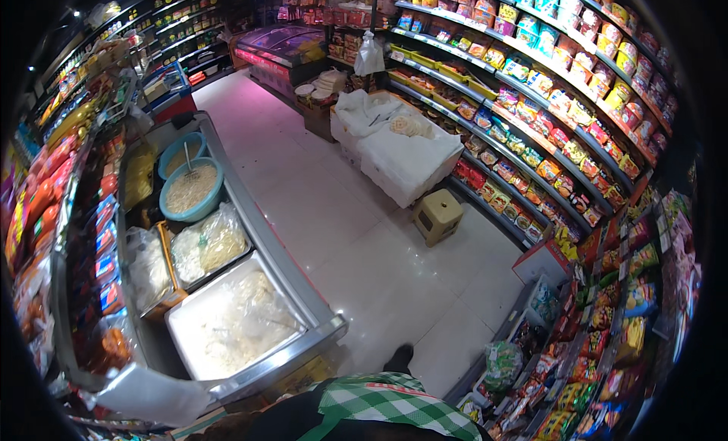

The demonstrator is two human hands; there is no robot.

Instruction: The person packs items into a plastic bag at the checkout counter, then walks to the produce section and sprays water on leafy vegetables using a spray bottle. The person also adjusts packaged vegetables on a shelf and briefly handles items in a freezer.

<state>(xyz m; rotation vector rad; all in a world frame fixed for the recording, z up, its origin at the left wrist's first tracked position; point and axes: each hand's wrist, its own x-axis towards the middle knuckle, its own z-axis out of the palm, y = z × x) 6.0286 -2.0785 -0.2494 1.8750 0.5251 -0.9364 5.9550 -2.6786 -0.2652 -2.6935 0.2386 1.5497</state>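
Neither of my hands is in view. My green-and-white checked apron (392, 401) fills the bottom, with one dark shoe (400, 358) beyond it. To the front left stands a long display case with a metal rim (293, 293). Its near end holds a white tray (187, 327) with pale food under clear plastic. Behind that, a second tray carries plastic bags of pale noodle-like food (222, 242). Farther along, a light-blue basin (211, 205) contains a grainy beige food, and a slotted metal utensil (189, 161) stands in it. Another blue basin (165, 171) sits behind.
A tiled floor aisle (352, 259) runs ahead. A beige plastic stool (438, 216) stands beside a white foam box (398, 173) draped with cloth. Shelves of instant noodles (546, 88) line the right; snack racks (597, 338) stand close at my right. A glass-topped freezer (278, 45) is at the back.
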